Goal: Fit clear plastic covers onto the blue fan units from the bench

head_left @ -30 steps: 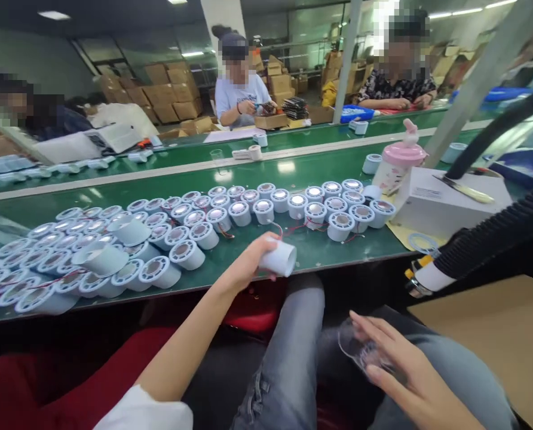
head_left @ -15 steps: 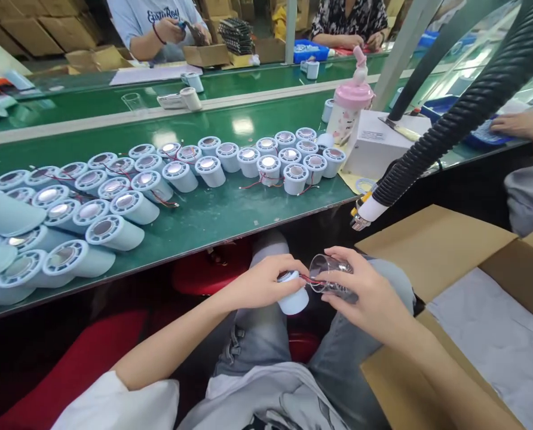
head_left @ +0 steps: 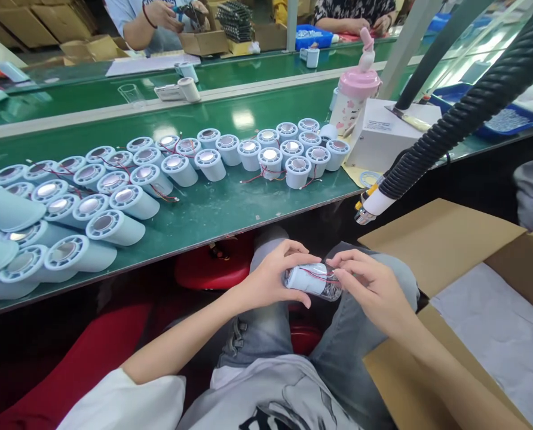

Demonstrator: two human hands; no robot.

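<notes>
Over my lap, my left hand (head_left: 278,272) is wrapped around a light-blue plastic cylinder (head_left: 305,280), which lies on its side. Its right part sits inside a clear tube (head_left: 331,289). Thin red and black wires (head_left: 318,275) run along the cylinder toward the tube's right end. There the fingertips of my right hand (head_left: 367,283) are pinched close together, at the wires and the rim. The exact contact is partly hidden.
Many similar blue cylinders (head_left: 210,164) with wires stand on the green bench (head_left: 213,209). A black hose with a metal nozzle (head_left: 365,212) hangs at right, near a white box (head_left: 378,134) and pink-lidded bottle (head_left: 354,98). An open carton (head_left: 446,239) stands beside my right knee. Co-workers sit opposite.
The clear tube and the blue cylinder were apart, joined only by the wires; now the cylinder sits partly in the tube. My right hand has shifted from around the tube to its right end.
</notes>
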